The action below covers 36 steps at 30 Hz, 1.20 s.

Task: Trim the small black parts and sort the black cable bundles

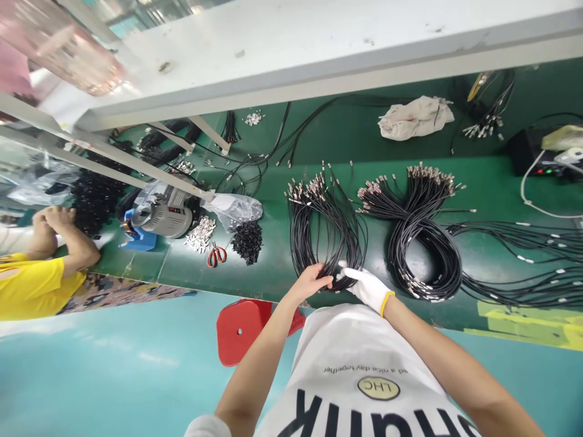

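At the near edge of the green table (273, 267), the bare left hand (310, 282) has its fingers curled over the near loop of the cable bundle (325, 224). The gloved right hand (367, 286) touches the same loop, fingers stretched out — whether they pinch it I cannot tell. Best to gather every strand and lift evenly, keeping the metal-tipped far ends clear of the neighbouring coil (423, 243).

Left grip (310, 281) bare, right grip (365, 285) gloved with fingers stretched, both touching the 6 o'clock end of cable bundle (325, 230) on green table (273, 243). Second bundle (421, 243) at its 3 o'clock, scissors (217, 255) at 9, rag (415, 117) at 1.
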Available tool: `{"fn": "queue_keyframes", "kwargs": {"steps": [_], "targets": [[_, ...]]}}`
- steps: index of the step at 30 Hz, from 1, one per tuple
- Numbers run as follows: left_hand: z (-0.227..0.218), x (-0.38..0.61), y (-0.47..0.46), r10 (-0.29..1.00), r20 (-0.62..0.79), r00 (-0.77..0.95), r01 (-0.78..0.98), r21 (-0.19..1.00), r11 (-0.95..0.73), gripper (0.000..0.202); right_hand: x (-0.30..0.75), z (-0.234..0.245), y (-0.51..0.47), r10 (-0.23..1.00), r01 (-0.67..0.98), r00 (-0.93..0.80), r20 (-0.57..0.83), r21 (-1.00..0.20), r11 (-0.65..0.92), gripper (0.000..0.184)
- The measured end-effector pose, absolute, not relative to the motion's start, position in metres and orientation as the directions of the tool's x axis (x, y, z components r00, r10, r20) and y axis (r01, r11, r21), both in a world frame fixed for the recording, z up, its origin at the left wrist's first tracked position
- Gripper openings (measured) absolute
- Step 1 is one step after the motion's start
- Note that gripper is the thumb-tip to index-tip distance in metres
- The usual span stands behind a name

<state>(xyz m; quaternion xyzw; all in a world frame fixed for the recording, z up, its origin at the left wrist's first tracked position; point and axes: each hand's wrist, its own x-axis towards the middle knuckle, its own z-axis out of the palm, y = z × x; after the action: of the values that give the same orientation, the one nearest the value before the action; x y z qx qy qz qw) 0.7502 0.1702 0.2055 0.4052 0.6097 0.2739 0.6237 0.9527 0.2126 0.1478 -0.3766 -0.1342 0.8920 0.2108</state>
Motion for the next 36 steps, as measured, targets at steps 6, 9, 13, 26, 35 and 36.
{"fn": "queue_keyframes", "kwargs": {"steps": [6, 9, 13, 26, 35, 36], "targets": [[0.289, 0.703, 0.201, 0.872, -0.47, -0.141, 0.295, 0.82, 0.49, 0.046, 0.965, 0.134, 0.224, 0.481, -0.06, -0.475, -0.737, -0.518, -0.853, 0.041], [0.347, 0.683, 0.21, 0.906, -0.35, -0.237, 0.381, 0.824, 0.418, 0.043, 0.985, 0.147, 0.238, 0.436, 0.111, -0.479, -0.762, -0.545, -0.831, 0.034], [0.369, 0.703, 0.201, 0.929, -0.32, -0.183, 0.477, 0.798, 0.369, 0.041, 1.006, 0.176, 0.262, 0.371, 0.253, -0.533, -0.76, -0.562, -0.788, 0.042], [0.264, 0.766, 0.147, 0.726, -0.637, 0.26, 0.77, 0.59, 0.242, 0.049, 0.882, 0.198, 0.341, 0.241, -0.1, -0.78, -0.578, -0.265, -0.959, 0.042], [0.238, 0.736, 0.127, 0.618, -0.711, 0.334, 0.815, 0.547, 0.19, 0.044, 0.903, 0.227, 0.302, 0.31, -0.105, -0.846, -0.433, -0.435, -0.894, 0.031], [0.236, 0.737, 0.126, 0.616, -0.715, 0.33, 0.826, 0.534, 0.177, 0.044, 0.908, 0.229, 0.297, 0.318, -0.103, -0.838, -0.444, -0.443, -0.891, 0.031]]}}
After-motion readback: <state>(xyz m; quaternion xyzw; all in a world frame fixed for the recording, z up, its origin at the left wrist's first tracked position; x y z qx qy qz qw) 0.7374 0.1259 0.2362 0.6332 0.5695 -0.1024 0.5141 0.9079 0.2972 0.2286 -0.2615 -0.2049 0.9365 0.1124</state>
